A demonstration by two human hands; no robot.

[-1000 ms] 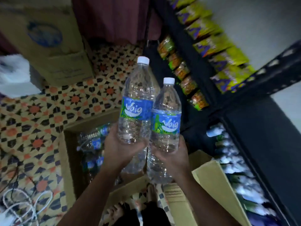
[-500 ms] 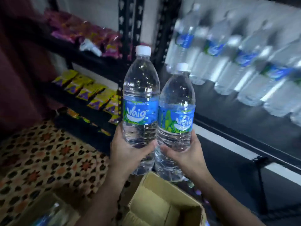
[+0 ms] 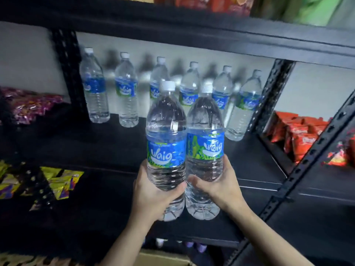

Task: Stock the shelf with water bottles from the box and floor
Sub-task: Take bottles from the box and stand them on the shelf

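I hold two clear water bottles with blue labels and white caps, upright and side by side, in front of the black shelf (image 3: 107,144). My left hand (image 3: 151,194) grips the lower body of the left bottle (image 3: 166,135). Around the lower part of the right bottle (image 3: 205,139) curl the fingers of my right hand (image 3: 221,187). The two bottles touch each other. Behind them, several matching bottles (image 3: 126,93) stand in a row along the back of the shelf board. The box edge (image 3: 161,258) shows at the bottom.
Purple snack packets (image 3: 28,106) lie on the shelf to the left, yellow packets (image 3: 61,181) on the level below, red packets (image 3: 299,135) in the bay to the right. A black perforated upright (image 3: 299,169) slants across the right side. Another shelf board runs overhead.
The view has swung up from the floor and box to face the shelf. Both hands have carried the two bottles up to the shelf level with the bottle row.
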